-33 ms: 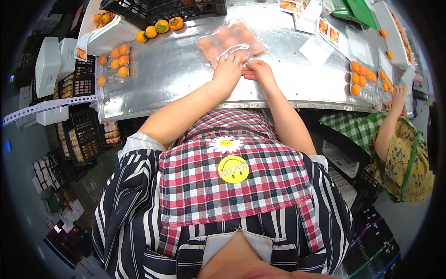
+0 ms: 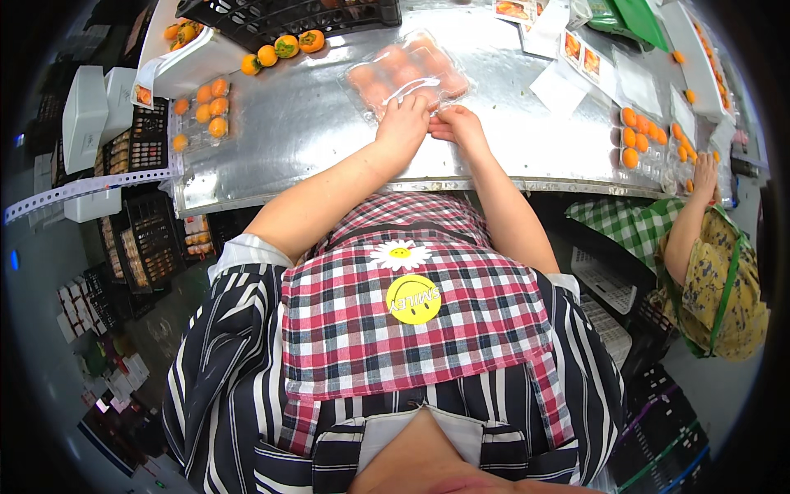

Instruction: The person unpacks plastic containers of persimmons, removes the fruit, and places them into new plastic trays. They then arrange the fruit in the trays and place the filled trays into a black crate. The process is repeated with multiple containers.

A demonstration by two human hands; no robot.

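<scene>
A clear plastic clamshell box [image 2: 408,72] of round orange-pink fruit lies in front of me on the metal table. A white curved strip [image 2: 413,87], perhaps a carry handle, crosses its near part. My left hand [image 2: 404,123] has its fingers bent over the box's near edge. Just to the right, my right hand [image 2: 461,129] pinches the same edge near its corner, thumb and fingers close together. Both hands touch the box, with their fingertips nearly meeting; the exact contact under the fingers is hidden.
Several persimmons [image 2: 286,47] line up before a black crate [image 2: 296,18]. An open fruit tray [image 2: 211,113] sits at left, another [image 2: 642,136] at right. Printed cards [image 2: 581,56] and white sheets lie at the far right. A co-worker's hand [image 2: 704,176] reaches over the table's right end.
</scene>
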